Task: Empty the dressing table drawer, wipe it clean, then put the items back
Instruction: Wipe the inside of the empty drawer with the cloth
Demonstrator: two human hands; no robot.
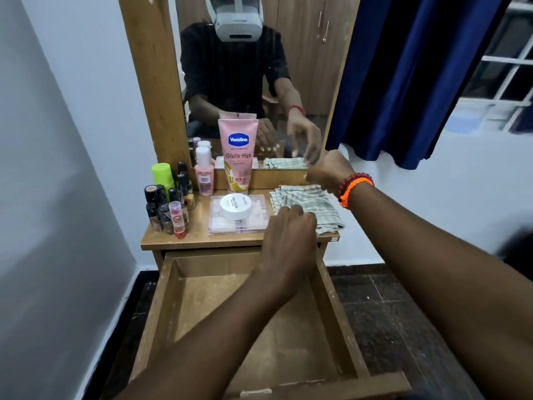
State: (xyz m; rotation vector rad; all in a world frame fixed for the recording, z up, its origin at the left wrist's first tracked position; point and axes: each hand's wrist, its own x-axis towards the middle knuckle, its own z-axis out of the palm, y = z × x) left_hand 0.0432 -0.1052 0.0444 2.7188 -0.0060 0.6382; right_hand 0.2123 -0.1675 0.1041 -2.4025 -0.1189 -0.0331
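Note:
The wooden drawer (248, 319) is pulled out and holds nothing. A folded checked cloth (314, 203) lies at the right end of the dressing table top (199, 235). My left hand (288, 235) reaches over the drawer, its fingertips pressing down on the cloth's near left edge. My right hand (328, 171), with red and orange bead bracelets on the wrist, hovers above the cloth's far right corner; the mirror shows its fingers spread and holding nothing. A Vaseline tube (238, 154), a white jar (236, 205) on a pink case (238, 223), and several small bottles (170, 203) stand on the top.
A wood-framed mirror (259, 67) rises behind the table top. A white wall is on the left and a blue curtain (403, 82) with a window on the right. Dark floor tiles (389, 313) lie right of the drawer.

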